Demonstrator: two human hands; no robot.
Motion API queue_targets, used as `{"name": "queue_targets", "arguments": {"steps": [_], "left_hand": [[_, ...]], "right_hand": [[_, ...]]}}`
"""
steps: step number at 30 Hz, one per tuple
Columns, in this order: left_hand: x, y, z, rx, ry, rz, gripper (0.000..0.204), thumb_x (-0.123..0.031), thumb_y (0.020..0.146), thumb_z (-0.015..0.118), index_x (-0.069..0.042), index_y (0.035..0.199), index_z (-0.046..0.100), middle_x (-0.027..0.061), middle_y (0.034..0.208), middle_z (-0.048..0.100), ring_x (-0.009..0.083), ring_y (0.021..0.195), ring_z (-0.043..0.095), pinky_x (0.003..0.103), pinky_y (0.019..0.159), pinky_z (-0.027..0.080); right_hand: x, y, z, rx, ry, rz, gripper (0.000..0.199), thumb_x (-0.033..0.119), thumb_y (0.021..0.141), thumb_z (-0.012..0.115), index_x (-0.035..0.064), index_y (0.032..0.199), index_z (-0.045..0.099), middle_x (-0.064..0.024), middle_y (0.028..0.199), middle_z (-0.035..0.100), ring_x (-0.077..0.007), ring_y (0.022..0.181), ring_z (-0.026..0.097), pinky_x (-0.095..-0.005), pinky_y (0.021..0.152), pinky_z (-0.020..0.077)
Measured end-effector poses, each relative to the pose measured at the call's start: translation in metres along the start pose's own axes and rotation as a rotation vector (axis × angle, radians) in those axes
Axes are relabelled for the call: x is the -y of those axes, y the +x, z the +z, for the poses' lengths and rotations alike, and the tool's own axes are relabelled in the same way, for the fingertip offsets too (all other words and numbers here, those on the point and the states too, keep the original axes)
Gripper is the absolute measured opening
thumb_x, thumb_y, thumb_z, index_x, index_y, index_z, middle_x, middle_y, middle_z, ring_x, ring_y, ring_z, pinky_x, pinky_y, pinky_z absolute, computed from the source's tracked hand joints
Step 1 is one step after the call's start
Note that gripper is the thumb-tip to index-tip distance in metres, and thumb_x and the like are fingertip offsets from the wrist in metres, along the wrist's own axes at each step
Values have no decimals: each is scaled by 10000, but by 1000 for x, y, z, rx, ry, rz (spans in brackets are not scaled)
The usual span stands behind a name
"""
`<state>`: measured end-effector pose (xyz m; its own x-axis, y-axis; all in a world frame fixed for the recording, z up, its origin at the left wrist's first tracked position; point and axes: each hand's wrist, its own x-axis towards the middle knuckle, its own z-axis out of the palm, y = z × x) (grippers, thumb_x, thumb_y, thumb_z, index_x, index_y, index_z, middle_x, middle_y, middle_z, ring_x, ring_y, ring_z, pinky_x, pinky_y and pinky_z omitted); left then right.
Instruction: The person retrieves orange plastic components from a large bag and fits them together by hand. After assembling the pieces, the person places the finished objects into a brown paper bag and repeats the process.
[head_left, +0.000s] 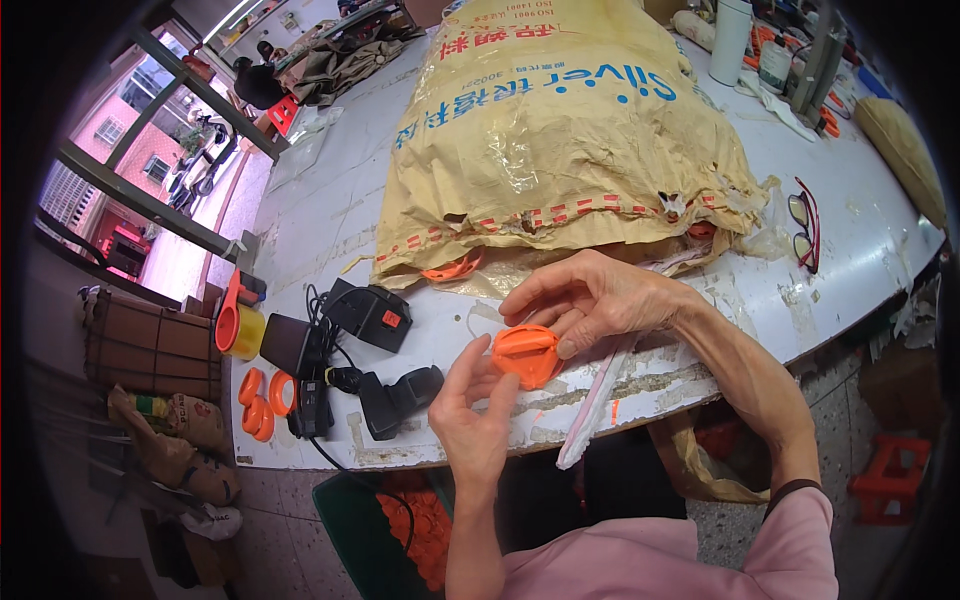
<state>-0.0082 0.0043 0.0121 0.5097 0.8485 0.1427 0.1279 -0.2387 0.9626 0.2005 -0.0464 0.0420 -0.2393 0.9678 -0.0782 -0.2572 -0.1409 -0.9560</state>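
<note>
Held part: a round orange plastic cap (526, 354), gripped between both my hands above the near edge of the white, paint-worn tabletop (850, 250).
Facing: the cap's broad ribbed face is turned up toward me; being round, it has no clear long axis, and a small tab juts at its lower right.
Left hand (470, 420): rises from below, thumb and forefinger closed on the cap's left rim, holding it.
Right hand (590, 300): comes in from the right, fingers arched over the top, fingertips pressed on the cap's upper and right side, holding it too.
Sack: a large tan paper sack (560, 130) lies on the tabletop beyond my hands, its torn mouth toward me; orange plastic pieces (450, 268) show in the opening.
Crate: a dark green bin (350, 520) on the floor under the tabletop edge, filled with more orange caps (420, 530).
Cup: a yellow cup (245, 330) at the far left edge with an orange piece leaning over its rim; I cannot tell its contents.
Left cluster: black chargers and cables (350, 350), with loose orange rings (262, 400) just beside them.
Right side: red-framed glasses (805, 225), well apart from my hands.
</note>
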Motion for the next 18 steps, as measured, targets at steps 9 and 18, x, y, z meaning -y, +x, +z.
{"name": "queue_targets", "arguments": {"steps": [9, 18], "left_hand": [[8, 1, -1, -17, -129, -41, 287, 9, 742, 665, 45, 1025, 626, 89, 846, 653, 117, 711, 612, 244, 669, 501], [11, 1, -15, 23, -181, -88, 243, -26, 773, 649, 46, 1004, 625, 83, 820, 660, 118, 695, 620, 244, 670, 503]], "right_hand": [[-1, -3, 3, -63, -228, -83, 542, -39, 697, 666, -45, 1215, 507, -158, 1157, 583, -214, 1059, 573, -307, 916, 471], [29, -100, 94, -901, -923, -982, 65, -11, 742, 568, -2, 784, 617, -98, 777, 625, -204, 712, 601, -252, 651, 483]]}}
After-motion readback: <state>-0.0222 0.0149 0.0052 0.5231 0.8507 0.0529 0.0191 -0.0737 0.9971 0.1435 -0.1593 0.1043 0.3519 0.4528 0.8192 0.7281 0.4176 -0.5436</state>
